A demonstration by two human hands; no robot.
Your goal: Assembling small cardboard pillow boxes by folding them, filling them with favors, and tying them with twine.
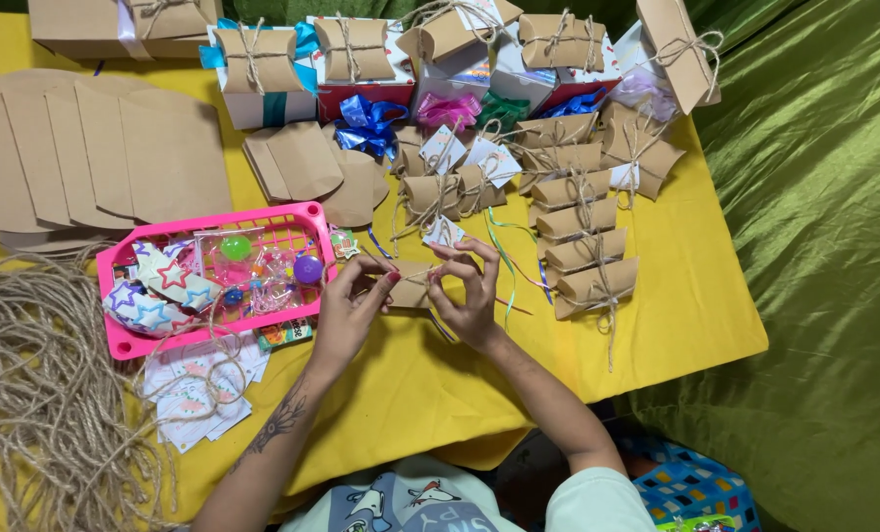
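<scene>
A small brown pillow-shaped paper box (pixel 412 284) lies on the yellow tablecloth (pixel 657 325) between my hands. My left hand (pixel 349 305) pinches the jute twine at the box's left end. My right hand (pixel 470 291) pinches twine over the box's right end, fingers curled, with a small white tag (pixel 442 232) just above it. The twine runs across the box between both hands.
A pink basket (pixel 130 343) of small toys sits left of my hands. Loose jute twine (pixel 36 384) piles at far left. Tied brown boxes (pixel 583 241) stack to the right, flat box blanks (pixel 95 148) at upper left, gift boxes with bows (pixel 371 118) along the back. Green cloth (pixel 824 246) lies beyond the table.
</scene>
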